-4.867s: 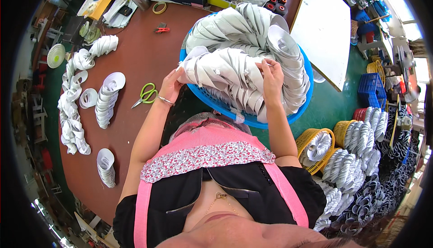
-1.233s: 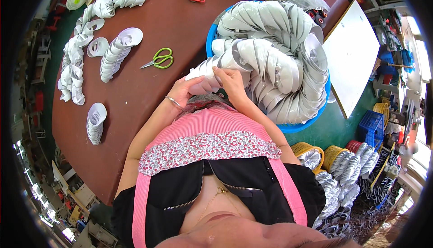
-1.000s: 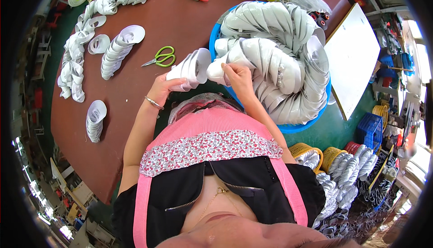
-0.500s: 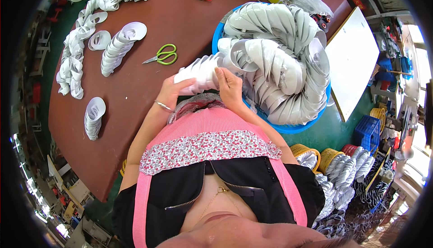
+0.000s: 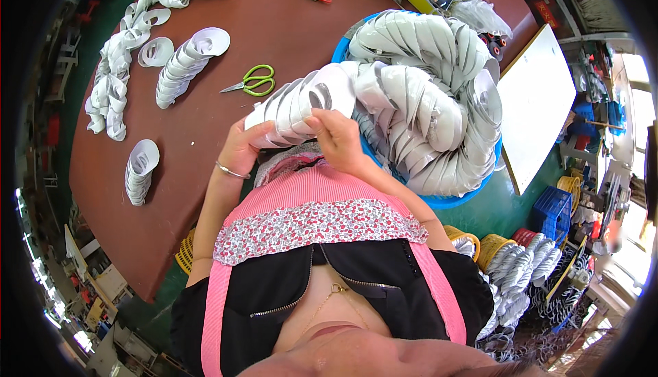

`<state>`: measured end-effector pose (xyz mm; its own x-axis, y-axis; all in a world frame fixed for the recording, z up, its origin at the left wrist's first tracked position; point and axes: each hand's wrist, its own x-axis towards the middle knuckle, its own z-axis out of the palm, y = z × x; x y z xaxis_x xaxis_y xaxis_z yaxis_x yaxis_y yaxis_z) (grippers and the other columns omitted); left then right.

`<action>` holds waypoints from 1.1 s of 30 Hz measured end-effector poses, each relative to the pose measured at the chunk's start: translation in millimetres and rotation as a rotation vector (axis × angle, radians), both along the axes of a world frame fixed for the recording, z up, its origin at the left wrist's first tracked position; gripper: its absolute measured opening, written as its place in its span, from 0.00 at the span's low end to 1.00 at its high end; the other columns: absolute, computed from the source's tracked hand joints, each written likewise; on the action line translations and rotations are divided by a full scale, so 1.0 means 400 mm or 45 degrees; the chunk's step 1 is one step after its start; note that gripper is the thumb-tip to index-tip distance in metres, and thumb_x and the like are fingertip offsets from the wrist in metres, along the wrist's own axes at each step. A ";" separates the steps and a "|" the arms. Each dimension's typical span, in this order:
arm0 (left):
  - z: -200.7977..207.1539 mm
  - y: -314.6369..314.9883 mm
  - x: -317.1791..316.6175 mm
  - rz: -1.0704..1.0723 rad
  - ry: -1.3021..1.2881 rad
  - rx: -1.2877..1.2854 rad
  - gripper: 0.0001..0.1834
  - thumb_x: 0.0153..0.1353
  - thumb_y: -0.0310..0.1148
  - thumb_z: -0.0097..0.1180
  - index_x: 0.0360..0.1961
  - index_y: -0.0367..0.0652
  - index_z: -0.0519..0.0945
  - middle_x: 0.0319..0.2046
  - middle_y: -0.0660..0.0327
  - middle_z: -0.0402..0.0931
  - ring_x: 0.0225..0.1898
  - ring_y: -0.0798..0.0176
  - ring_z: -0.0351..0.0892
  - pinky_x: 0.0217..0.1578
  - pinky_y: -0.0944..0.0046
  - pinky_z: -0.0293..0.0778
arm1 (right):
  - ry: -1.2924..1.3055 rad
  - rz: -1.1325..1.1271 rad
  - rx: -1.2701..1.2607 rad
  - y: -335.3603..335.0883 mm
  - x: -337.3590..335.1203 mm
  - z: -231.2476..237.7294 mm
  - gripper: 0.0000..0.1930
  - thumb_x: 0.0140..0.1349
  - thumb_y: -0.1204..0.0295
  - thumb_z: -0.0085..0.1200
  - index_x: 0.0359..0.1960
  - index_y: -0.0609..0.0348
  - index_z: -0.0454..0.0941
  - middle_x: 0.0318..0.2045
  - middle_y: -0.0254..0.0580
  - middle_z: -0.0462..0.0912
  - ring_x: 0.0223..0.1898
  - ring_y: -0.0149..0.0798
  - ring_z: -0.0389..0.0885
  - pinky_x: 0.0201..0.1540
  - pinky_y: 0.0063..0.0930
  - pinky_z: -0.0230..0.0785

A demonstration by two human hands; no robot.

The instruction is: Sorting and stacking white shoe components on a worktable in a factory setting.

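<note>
A nested stack of white ring-shaped paper pieces (image 5: 301, 106) lies tilted across both my hands, close to my chest. My left hand (image 5: 241, 149), with a thin bracelet at the wrist, cups the stack's lower end. My right hand (image 5: 337, 136) pinches the upper end near the top piece with its round hole. Just right of the hands stands a blue tub (image 5: 458, 196) heaped with long rows of the same white pieces (image 5: 425, 82).
Green scissors (image 5: 252, 81) lie on the brown table (image 5: 205, 144) beyond my left hand. More white stacks (image 5: 184, 65) and a small stack (image 5: 139, 169) sit to the left. A white board (image 5: 536, 103) leans at the right, baskets of pieces (image 5: 510, 267) below it.
The stack was lifted out of the tub and brought toward my chest. It now sits a little higher, and my right hand has shifted to its top end.
</note>
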<state>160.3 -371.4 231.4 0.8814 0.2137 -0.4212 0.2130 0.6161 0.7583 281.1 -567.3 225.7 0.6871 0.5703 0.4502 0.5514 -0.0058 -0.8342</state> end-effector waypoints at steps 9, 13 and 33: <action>0.038 -0.038 -0.039 -0.025 -0.114 -0.148 0.30 0.64 0.33 0.57 0.64 0.31 0.66 0.58 0.51 0.74 0.57 0.57 0.76 0.62 0.56 0.68 | 0.292 0.125 -0.011 0.047 -0.017 0.004 0.06 0.66 0.75 0.55 0.38 0.65 0.80 0.26 0.48 0.80 0.27 0.49 0.79 0.31 0.37 0.69; -0.003 -0.066 -0.048 0.094 -0.152 -0.247 0.30 0.64 0.33 0.57 0.64 0.32 0.66 0.56 0.52 0.75 0.56 0.57 0.77 0.61 0.57 0.70 | 0.450 0.254 -0.096 0.086 -0.010 -0.034 0.06 0.65 0.74 0.55 0.39 0.62 0.81 0.32 0.48 0.79 0.34 0.47 0.78 0.36 0.34 0.68; -0.091 0.095 -0.143 0.143 -0.115 -0.313 0.30 0.70 0.36 0.48 0.66 0.27 0.62 0.64 0.50 0.67 0.65 0.55 0.68 0.67 0.56 0.59 | 0.440 -0.038 -0.247 0.117 -0.017 -0.059 0.08 0.68 0.71 0.53 0.37 0.65 0.79 0.30 0.52 0.83 0.31 0.41 0.82 0.33 0.35 0.71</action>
